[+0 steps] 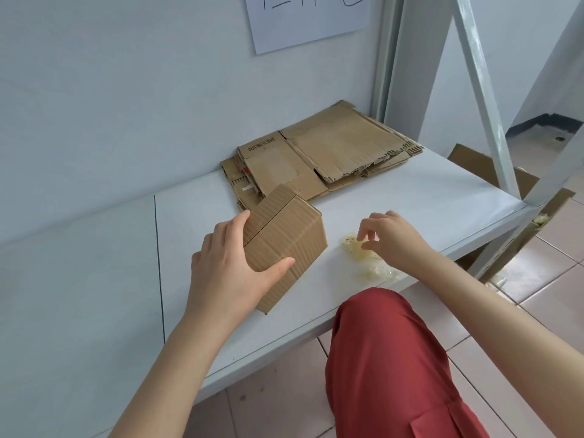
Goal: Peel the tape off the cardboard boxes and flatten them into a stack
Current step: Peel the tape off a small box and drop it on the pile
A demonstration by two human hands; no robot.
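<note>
Because its sheets overlap, the stack of flattened boxes [331, 147] in the upper middle of the frame cannot be counted, and the paper sign [303, 20] is cut off at the top edge. One small cardboard box [290, 241], not yet flattened, sits at centre on the white shelf [410, 191], gripped by the left hand [227, 273] between thumb and fingers. Right of centre, the right hand [392, 238] curls its fingers over one wad of peeled tape [357, 251]; whether it pinches the wad cannot be told.
</note>
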